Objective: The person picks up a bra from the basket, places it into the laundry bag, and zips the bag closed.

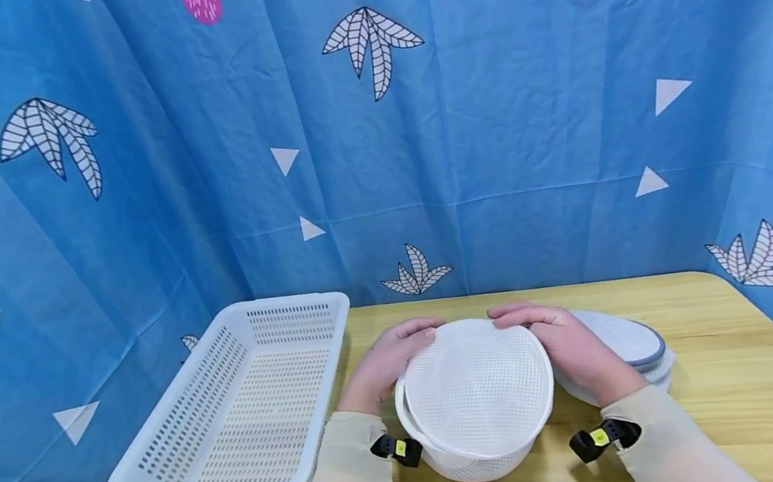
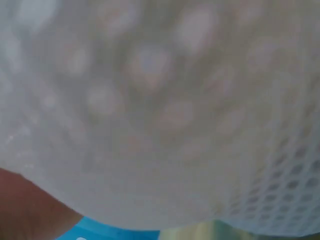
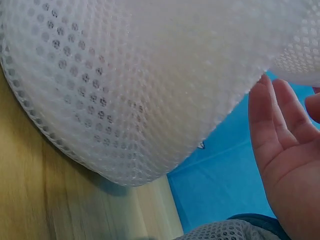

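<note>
A round white mesh container (image 1: 479,391), its flat face tilted up, is held between both hands at the centre of the head view. The left hand (image 1: 389,363) grips its upper left rim; a little of this hand (image 2: 30,210) shows beside the blurred mesh (image 2: 150,150) in the left wrist view. At the upper right rim the right hand (image 1: 575,342) holds the edge between thumb and fingers. In the right wrist view, this hand (image 3: 290,145) has its fingertips by the mesh (image 3: 150,90).
A white perforated basket (image 1: 345,315) stands at the left of the wooden table (image 1: 738,354). Behind the right forearm lies a white mesh item with grey trim (image 1: 625,338). A blue patterned curtain (image 1: 528,126) hangs behind the table and at both sides.
</note>
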{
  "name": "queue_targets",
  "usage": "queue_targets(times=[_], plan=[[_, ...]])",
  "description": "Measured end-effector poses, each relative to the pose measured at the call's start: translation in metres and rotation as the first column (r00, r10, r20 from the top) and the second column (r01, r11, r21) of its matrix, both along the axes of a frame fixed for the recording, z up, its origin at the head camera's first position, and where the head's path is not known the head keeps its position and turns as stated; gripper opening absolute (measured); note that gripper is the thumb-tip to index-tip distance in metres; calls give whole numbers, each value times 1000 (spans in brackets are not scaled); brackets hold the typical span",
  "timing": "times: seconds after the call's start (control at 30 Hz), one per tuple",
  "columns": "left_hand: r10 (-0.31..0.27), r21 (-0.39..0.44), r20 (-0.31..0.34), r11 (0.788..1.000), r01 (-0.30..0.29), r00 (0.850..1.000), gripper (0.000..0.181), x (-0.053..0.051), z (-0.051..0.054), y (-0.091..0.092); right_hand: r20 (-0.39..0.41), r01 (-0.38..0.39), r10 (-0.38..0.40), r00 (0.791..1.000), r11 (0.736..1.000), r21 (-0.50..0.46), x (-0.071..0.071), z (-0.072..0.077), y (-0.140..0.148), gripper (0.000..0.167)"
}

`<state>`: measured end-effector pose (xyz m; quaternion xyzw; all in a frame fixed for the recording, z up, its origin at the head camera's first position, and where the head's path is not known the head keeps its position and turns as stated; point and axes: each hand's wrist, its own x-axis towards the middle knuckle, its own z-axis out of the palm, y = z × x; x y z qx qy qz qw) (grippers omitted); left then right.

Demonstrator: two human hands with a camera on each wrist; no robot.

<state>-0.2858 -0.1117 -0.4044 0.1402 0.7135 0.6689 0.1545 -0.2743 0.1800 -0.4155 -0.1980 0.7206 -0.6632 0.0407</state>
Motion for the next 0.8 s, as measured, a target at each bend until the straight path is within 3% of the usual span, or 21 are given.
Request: queue_targets(times=[0.2, 0.4, 0.57, 0.8], plan=[[-62, -155, -53, 987, 53, 997, 39, 6, 6, 2, 86, -31, 29, 996, 999, 19, 2, 1, -5, 32], [-94, -189, -86, 979, 76, 992, 31, 8, 5, 10, 191, -107, 105, 976, 994, 0, 6, 0, -11, 38], [-145, -214, -145, 970, 112, 979, 24, 9, 4, 15, 187, -179, 176, 966, 984, 3, 8, -2, -13, 46], [-211, -225, -191, 960, 167, 959, 19, 12, 7, 19, 220, -261, 257, 941, 965, -12, 10, 2, -10, 41]])
